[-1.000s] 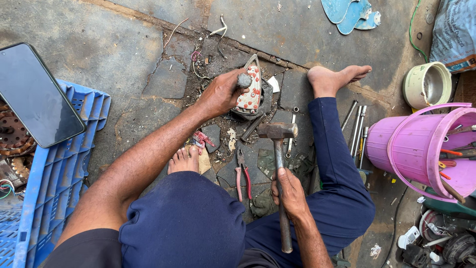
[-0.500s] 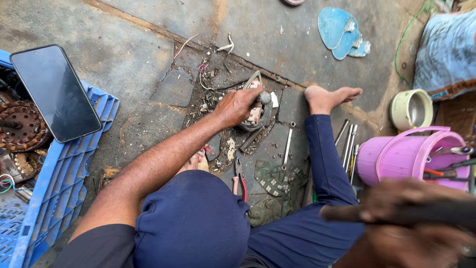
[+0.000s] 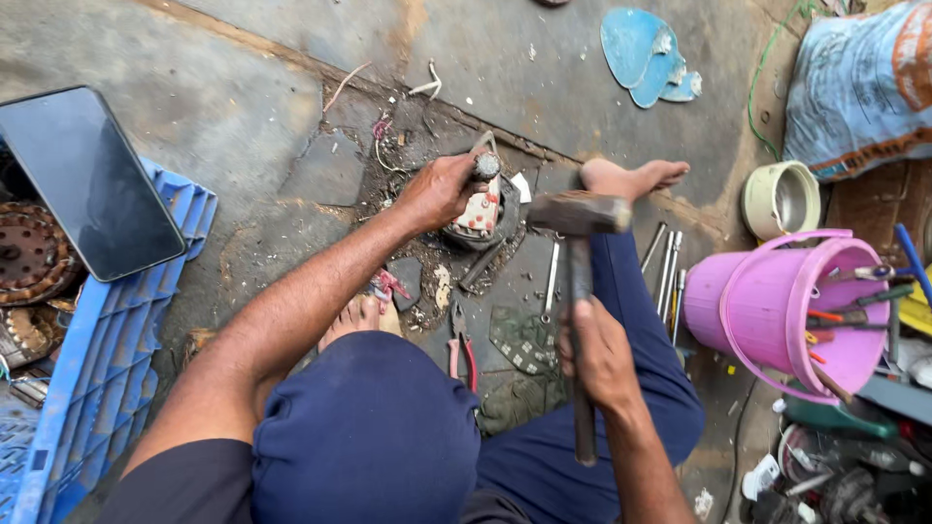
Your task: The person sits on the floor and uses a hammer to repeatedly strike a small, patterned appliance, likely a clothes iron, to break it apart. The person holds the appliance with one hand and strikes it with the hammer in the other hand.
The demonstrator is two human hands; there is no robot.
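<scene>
My left hand (image 3: 439, 191) grips a grey metal punch (image 3: 484, 166) and holds it upright on a white iron soleplate cover with red spots (image 3: 480, 211) lying on the cracked stone floor. My right hand (image 3: 600, 357) is closed around the handle of a hammer (image 3: 578, 281). Its steel head is raised just right of the punch, above my right foot (image 3: 631, 179). Red-handled pliers (image 3: 460, 351) lie on the floor between my legs.
A blue plastic crate (image 3: 107, 340) with a dark phone (image 3: 87, 184) on it stands at left. At right a pink bucket (image 3: 767, 301) holds tools. A cream bowl (image 3: 782, 199), metal rods (image 3: 665, 262) and a spanner (image 3: 551, 277) lie nearby.
The hammer was low by my legs, then swung up and right out of sight. Now it has come back with its head beside the punch. My left hand kept its hold.
</scene>
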